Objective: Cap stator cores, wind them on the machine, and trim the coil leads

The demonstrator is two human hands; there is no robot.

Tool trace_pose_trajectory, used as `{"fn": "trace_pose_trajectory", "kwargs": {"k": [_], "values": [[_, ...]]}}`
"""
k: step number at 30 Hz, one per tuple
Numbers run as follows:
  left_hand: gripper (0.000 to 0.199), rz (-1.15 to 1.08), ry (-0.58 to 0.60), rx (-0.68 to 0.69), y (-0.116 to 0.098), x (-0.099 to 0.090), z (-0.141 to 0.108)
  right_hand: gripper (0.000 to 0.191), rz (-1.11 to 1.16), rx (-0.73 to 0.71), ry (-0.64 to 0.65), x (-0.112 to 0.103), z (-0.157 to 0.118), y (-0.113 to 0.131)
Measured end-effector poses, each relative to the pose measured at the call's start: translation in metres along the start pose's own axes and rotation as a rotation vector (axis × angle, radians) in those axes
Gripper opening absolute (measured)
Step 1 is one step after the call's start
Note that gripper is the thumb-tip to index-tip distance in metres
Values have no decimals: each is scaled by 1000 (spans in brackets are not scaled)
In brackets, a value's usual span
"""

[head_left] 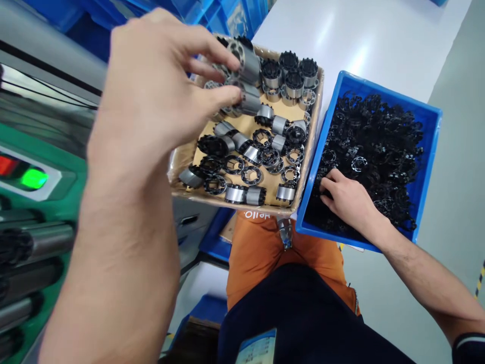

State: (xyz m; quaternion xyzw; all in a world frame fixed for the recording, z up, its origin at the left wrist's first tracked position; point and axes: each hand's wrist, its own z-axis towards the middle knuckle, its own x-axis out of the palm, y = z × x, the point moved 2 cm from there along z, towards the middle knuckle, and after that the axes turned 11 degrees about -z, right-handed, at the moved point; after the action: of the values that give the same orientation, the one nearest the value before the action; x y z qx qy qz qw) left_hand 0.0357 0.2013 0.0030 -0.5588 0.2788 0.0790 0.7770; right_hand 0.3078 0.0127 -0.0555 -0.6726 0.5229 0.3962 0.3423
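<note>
My left hand [162,86] is over the cardboard tray [316,116], its thumb and bent fingers closed about a grey metal stator core [248,63]. A second bare core [250,98] lies right by the thumb. In the tray are several cores with black toothed plastic end caps, some upright in a group [290,71], others on their sides. Loose black rings [251,175] lie among them. My right hand [350,199] reaches into the blue bin [428,167] of black plastic end caps [375,126]. Its fingers are curled among the caps, and their tips are partly hidden.
At the left stands a green machine panel [64,187] with a lit green button [34,178] and a red one. More metal cores [49,240] lie below it. Blue crates [212,15] are stacked behind the tray. A white table [352,35] extends beyond.
</note>
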Motion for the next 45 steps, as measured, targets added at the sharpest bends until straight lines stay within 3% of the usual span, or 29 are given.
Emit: {"fn": "trace_pose_trajectory", "kwargs": {"k": [2, 5, 8, 10, 13, 16, 19, 21, 26, 30, 36, 42, 45], "values": [[78, -383, -20, 9, -9, 9, -16, 14, 21, -6, -7, -1, 1, -3], [60, -924, 53, -161, -16, 35, -44, 16, 69, 27, -36, -4, -3, -15], [35, -1251, 176, -356, -25, 62, -75, 28, 346, 79, -196, -13, -14, -32], [25, -1354, 169, -424, -30, 77, -91, 31, 575, 84, -308, -19, -21, -39], [41, -1396, 37, -355, -30, 95, -104, 27, 652, 93, -352, -22, -21, -41], [46, -1417, -65, -243, -24, 109, -111, 33, 522, 79, -256, -18, -7, -34], [46, -1454, 14, -174, -19, 119, -117, 46, 315, 64, -141, -11, 5, -25], [45, -1489, 88, -118, -17, 123, -120, 44, 151, 83, -112, -9, 7, -20], [52, -1500, 132, -101, -16, 132, -125, 38, -132, 181, -169, -12, -4, -16], [59, -1470, 120, -21, -19, 139, -125, 24, -107, 211, -154, -13, -5, -25], [52, -1440, 178, -106, -21, 136, -123, 29, -40, 194, -190, -13, -7, -31], [51, -1467, 118, -111, -23, 136, -121, 34, -174, 146, -49, -10, -4, -13], [48, -1479, 133, -96, -25, 136, -120, 37, -118, 153, -71, -10, -4, -15]]}}
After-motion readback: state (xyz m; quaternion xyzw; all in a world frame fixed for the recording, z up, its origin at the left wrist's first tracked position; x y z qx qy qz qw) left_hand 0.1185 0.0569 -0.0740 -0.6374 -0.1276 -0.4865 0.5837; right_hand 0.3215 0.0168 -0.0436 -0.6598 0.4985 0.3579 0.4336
